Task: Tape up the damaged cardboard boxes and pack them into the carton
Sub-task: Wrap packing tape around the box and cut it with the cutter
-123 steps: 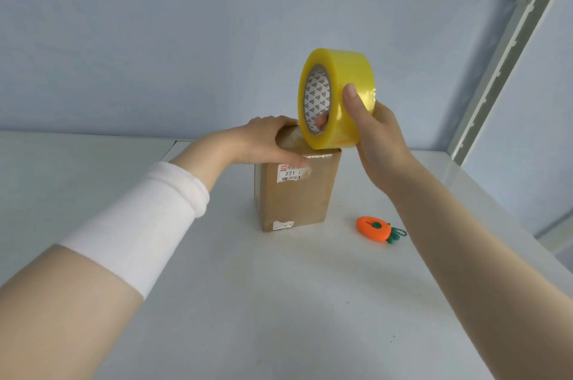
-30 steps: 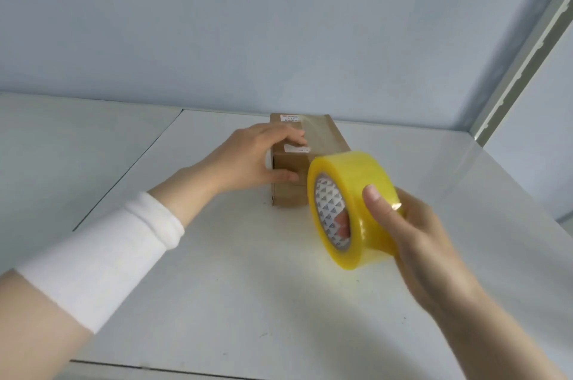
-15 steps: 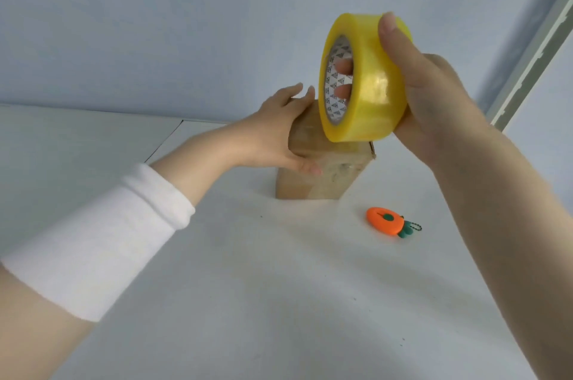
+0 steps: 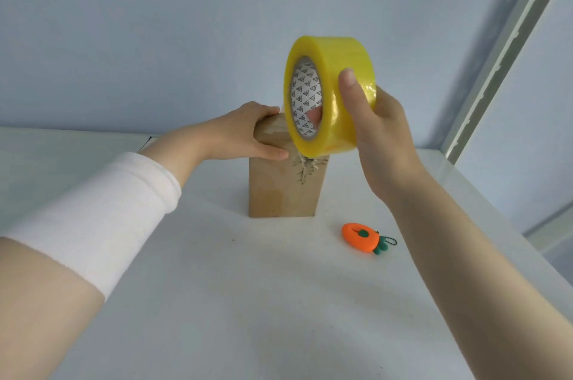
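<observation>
At frame centre, the left hand (image 4: 245,133) gripped the top of the upright cardboard box (image 4: 277,193) and the right hand (image 4: 383,134) clasped the tape roll (image 4: 336,85), whose pull might topple the box.

The left hand (image 4: 248,134) is gripping the upright cardboard box (image 4: 283,187); the right hand (image 4: 381,137) is holding the yellow tape roll (image 4: 335,94) against its top.

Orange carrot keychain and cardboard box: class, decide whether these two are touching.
Apart. The head view shows a strip of bare white table between the orange carrot keychain and the cardboard box.
</observation>
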Demonstrator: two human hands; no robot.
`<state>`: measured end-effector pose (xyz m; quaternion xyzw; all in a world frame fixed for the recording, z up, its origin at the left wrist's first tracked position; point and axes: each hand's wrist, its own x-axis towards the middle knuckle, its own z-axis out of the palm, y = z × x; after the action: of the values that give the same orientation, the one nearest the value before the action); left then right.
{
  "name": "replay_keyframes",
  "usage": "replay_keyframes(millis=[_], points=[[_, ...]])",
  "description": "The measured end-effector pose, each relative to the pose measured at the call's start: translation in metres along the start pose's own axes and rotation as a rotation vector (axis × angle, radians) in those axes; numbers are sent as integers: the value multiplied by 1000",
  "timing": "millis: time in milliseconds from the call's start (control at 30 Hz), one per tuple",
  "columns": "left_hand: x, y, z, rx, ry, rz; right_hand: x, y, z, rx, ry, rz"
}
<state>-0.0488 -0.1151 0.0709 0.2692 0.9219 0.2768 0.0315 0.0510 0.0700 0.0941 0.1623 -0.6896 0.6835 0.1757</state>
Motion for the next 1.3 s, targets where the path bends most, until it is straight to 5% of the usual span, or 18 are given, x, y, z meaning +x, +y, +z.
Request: replay_keyframes(millis=[233,467,833,1133,1300], points=[[-6,6,-3,-26,-29,-31,-4,2,-9,-155,-206,-7],[-5,0,-2,16,36,-78,-54,17,-29,-79,-32,-37],[-16,7,1,16,135,-84,-75,28,-6,-25,87,175],[-50,18,-2,-360,80,-297,-45,-32,-16,-19,56,256],[-29,20,18,-54,379,-271,-12,-13,-9,-103,90,386]])
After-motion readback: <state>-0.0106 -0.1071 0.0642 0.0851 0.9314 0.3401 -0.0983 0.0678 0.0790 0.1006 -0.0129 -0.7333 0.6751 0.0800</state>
